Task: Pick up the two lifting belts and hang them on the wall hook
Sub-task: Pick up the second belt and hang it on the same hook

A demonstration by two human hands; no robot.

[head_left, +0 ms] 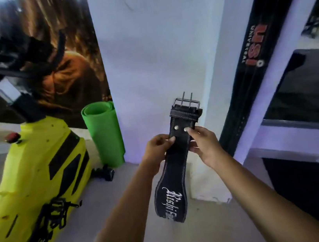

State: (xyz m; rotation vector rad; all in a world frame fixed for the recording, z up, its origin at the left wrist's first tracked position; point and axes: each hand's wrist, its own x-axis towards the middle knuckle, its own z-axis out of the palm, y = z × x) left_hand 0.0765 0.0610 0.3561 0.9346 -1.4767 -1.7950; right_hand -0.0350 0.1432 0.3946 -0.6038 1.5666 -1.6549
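Observation:
A black leather lifting belt [175,172] with white lettering and a steel two-prong buckle hangs upright in front of the white wall, buckle end up. My left hand [159,148] pinches its left edge just below the rivets. My right hand [203,144] grips the right edge at the same height. The belt's wide lower part dangles between my forearms. A second belt and a wall hook are not visible.
A yellow-green exercise bike [39,178] stands at the left, with a rolled green mat [104,136] against the wall behind it. A white pillar [158,59] faces me. A black machine frame [256,56] with red lettering runs up the right.

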